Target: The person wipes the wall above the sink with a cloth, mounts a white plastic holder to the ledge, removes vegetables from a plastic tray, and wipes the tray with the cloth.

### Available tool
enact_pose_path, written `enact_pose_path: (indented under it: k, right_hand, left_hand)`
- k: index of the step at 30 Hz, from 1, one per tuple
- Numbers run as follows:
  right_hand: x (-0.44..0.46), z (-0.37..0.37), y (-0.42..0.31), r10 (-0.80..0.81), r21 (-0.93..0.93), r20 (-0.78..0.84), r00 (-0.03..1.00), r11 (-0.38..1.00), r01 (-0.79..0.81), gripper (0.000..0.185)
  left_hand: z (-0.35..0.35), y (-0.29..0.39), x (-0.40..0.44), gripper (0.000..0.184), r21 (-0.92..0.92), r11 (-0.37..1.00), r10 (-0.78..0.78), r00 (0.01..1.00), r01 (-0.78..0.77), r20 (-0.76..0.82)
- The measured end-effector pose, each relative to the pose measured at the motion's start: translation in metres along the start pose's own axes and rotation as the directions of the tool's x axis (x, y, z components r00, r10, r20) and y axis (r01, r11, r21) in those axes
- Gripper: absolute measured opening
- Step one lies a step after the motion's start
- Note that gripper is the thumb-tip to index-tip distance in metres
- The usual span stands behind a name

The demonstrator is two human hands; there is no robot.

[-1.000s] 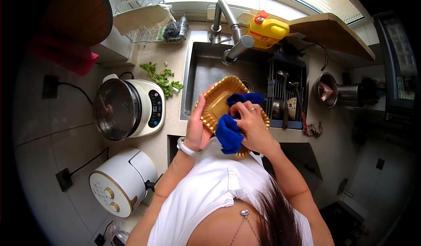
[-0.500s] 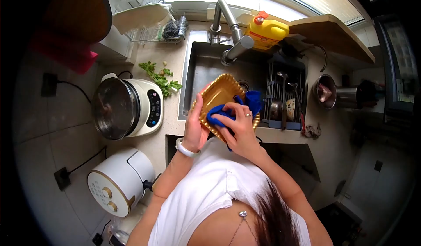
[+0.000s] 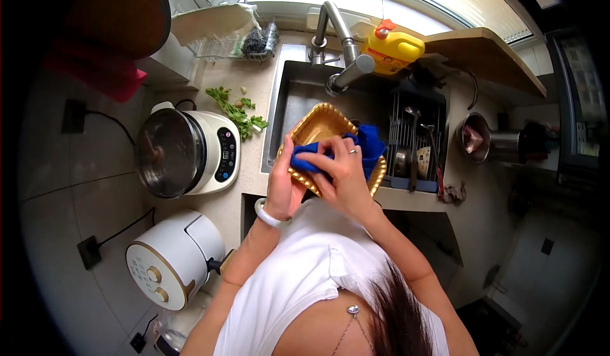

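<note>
A gold tray with a fluted rim (image 3: 325,118) is tilted over the front edge of the sink (image 3: 298,92). My left hand (image 3: 281,184) grips its left side, thumb up along the rim. My right hand (image 3: 343,177) has its fingers closed on a blue cloth (image 3: 372,147), which is pressed against the inside of the tray near the left rim. One end of the cloth hangs loosely over the tray's right side. The lower part of the tray is hidden behind my right hand.
A faucet (image 3: 349,75) and a yellow jug (image 3: 393,50) stand behind the sink. A rack with utensils (image 3: 401,118) is at its right. Leafy greens (image 3: 238,114), a glass-lidded cooker (image 3: 213,146) and a white appliance (image 3: 181,254) are on the left.
My right hand has moved left across the tray with the cloth, towards the left rim. The tray is still in my left hand. The whole view has shifted slightly.
</note>
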State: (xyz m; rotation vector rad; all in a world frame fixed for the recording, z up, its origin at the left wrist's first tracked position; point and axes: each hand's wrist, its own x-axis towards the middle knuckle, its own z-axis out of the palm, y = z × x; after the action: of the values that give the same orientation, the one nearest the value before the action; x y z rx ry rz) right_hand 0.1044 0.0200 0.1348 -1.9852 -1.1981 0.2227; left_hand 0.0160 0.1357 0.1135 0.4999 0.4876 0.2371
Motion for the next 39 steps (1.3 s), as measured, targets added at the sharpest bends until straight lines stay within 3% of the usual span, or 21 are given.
enact_pose_path:
  k: [5, 7, 9, 15, 19, 21, 23, 24, 32, 36, 39]
  right_hand:
    - [-0.009, -0.017, 0.013, -0.006, 0.023, 0.183, 0.983, 1.000, 0.002, 0.035]
    - [-0.010, -0.008, 0.007, 0.102, -0.161, -0.057, 0.993, 0.981, -0.110, 0.039]
    - [-0.006, -0.003, 0.004, 0.110, -0.170, -0.072, 0.991, 0.978, -0.121, 0.038]
    - [-0.005, 0.006, -0.002, -0.030, -0.107, 0.054, 0.998, 0.994, 0.036, 0.040]
    - [-0.013, -0.018, -0.005, -0.002, -0.020, 0.169, 0.986, 1.000, 0.006, 0.036]
    - [-0.018, -0.016, -0.004, 0.001, -0.022, 0.144, 0.990, 1.000, 0.003, 0.039]
    - [-0.017, -0.006, -0.008, 0.042, -0.125, -0.032, 0.999, 0.991, -0.045, 0.042]
    - [-0.016, 0.000, -0.004, 0.039, -0.153, -0.044, 0.998, 0.987, -0.045, 0.044]
    - [-0.014, -0.019, -0.009, -0.049, -0.036, 0.114, 0.992, 0.998, 0.053, 0.037]
    - [-0.016, -0.017, -0.003, 0.052, -0.176, 0.008, 0.999, 0.983, -0.050, 0.044]
    - [-0.008, -0.005, -0.008, 0.014, -0.187, -0.045, 0.999, 0.982, -0.023, 0.043]
  left_hand:
    - [0.008, 0.006, -0.006, 0.057, 0.009, 0.999, -0.032, 0.999, 0.032, -0.039]
    - [0.000, 0.006, -0.003, 0.058, -0.017, 0.998, -0.053, 0.999, 0.052, -0.008]
    - [0.000, 0.004, -0.004, 0.058, 0.002, 0.999, -0.037, 0.999, 0.037, -0.018]
    - [-0.001, 0.004, -0.004, 0.057, 0.059, 0.998, 0.017, 0.999, -0.014, -0.051]
    - [0.001, 0.007, -0.008, 0.058, 0.042, 0.999, 0.004, 1.000, -0.002, -0.028]
    - [0.005, 0.007, -0.008, 0.058, 0.038, 0.999, 0.012, 0.999, -0.011, -0.033]
    - [0.006, 0.008, -0.007, 0.058, 0.088, 0.996, 0.014, 1.000, -0.013, -0.007]
    - [0.011, 0.007, -0.009, 0.057, 0.121, 0.992, 0.024, 1.000, -0.022, -0.015]
    - [0.005, 0.007, -0.013, 0.057, 0.073, 0.997, 0.002, 0.999, 0.000, -0.032]
    - [0.013, 0.011, -0.014, 0.058, 0.099, 0.995, 0.019, 1.000, -0.018, -0.010]
    - [0.015, 0.008, -0.014, 0.058, 0.119, 0.992, 0.042, 0.999, -0.040, -0.011]
